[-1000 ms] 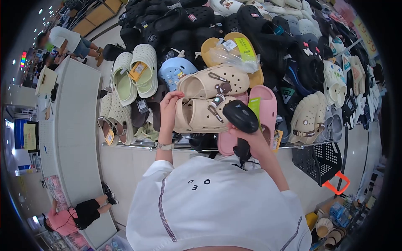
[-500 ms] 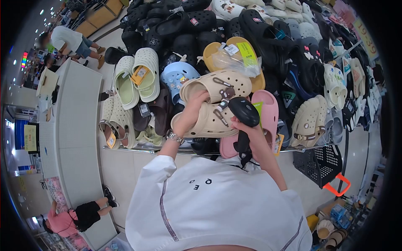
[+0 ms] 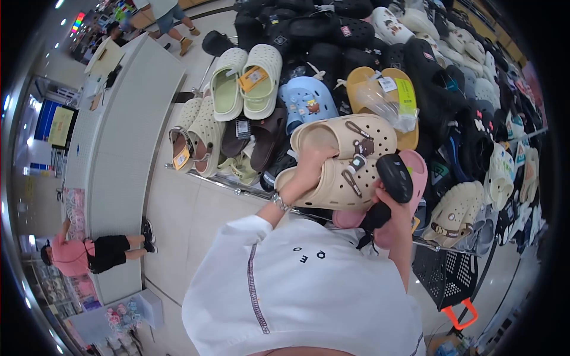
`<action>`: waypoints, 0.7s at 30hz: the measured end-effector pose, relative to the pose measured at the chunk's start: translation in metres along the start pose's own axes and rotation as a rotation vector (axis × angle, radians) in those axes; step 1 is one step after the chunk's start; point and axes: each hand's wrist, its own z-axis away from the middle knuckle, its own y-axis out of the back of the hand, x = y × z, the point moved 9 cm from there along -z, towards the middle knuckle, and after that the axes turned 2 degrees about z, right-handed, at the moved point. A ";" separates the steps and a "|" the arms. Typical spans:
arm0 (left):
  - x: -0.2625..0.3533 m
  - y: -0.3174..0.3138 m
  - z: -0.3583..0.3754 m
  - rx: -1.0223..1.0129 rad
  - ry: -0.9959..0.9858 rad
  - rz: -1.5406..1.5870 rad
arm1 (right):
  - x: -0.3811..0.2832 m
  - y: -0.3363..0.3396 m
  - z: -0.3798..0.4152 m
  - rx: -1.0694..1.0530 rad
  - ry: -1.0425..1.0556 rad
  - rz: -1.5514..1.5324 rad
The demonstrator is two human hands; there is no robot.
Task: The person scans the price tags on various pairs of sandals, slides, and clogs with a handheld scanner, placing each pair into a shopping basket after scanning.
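A pair of beige clogs (image 3: 350,184) with brown bear charms is held side by side in front of me, toes to the right. My left hand (image 3: 314,166) is closed on them at the openings, fingers partly hidden inside. In my right hand (image 3: 392,204), a black handheld device (image 3: 395,178) with a rounded head and a grip stands against the toe of the nearer clog. A pink clog (image 3: 415,169) lies behind that hand. Just beyond the beige pair are a light blue clog (image 3: 309,101) and yellow clogs (image 3: 404,89) with a green label.
Pale green clogs (image 3: 261,89) and many black clogs (image 3: 314,29) fill the display, edged by a metal rail (image 3: 219,183). A black basket (image 3: 445,276) with an orange handle stands at lower right. Left is a white counter (image 3: 127,148), with a person in pink (image 3: 71,255) beside it.
My view has turned, so the display and the held clogs appear farther right. Both hands keep their holds, and the black device stays by the clog's toe.
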 end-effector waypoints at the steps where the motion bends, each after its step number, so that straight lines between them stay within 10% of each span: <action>1: 0.008 0.008 0.006 0.008 0.012 -0.020 | 0.003 0.008 -0.001 0.000 0.009 0.030; 6: -0.004 0.049 0.051 0.102 0.153 0.229 | -0.029 0.011 0.001 0.186 0.299 0.081; 9: 0.002 0.057 0.065 -0.030 0.082 0.320 | -0.006 0.022 -0.008 0.173 0.157 0.023; 14: -0.039 0.033 0.108 -0.011 0.496 0.626 | 0.009 0.005 -0.009 0.010 0.018 -0.052; 21: -0.018 0.015 0.103 -0.112 0.587 0.803 | 0.001 0.000 -0.010 -0.049 0.207 -0.187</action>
